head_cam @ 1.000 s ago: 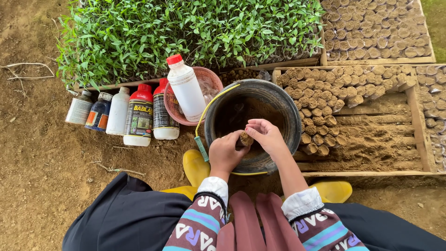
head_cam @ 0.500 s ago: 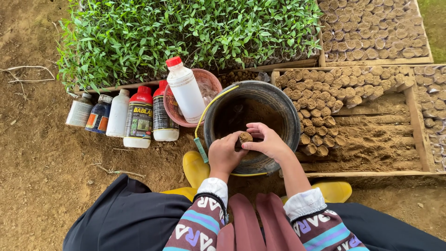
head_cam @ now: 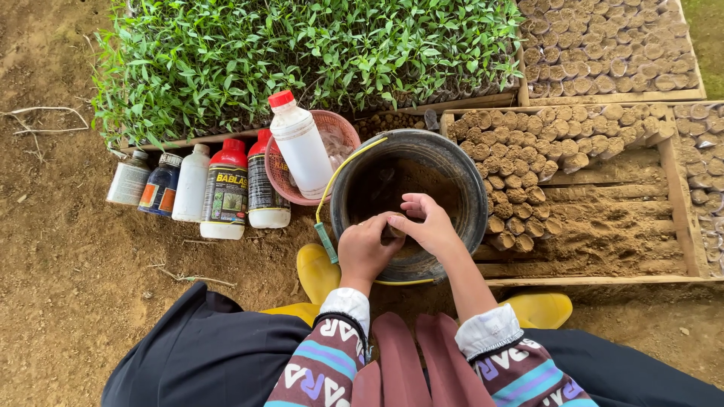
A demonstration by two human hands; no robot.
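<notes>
Both hands (head_cam: pixel 400 240) meet over the bucket (head_cam: pixel 460 169) rim.

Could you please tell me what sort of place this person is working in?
Most likely an outdoor plant nursery on bare earth: trays of green seedlings, a wooden frame partly filled with small soil-filled pots, and both hands over a black bucket of soil.

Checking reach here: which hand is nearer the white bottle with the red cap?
Left. The left hand is over the bucket's near-left rim, beside the white bottle; the right hand is farther right.
</notes>
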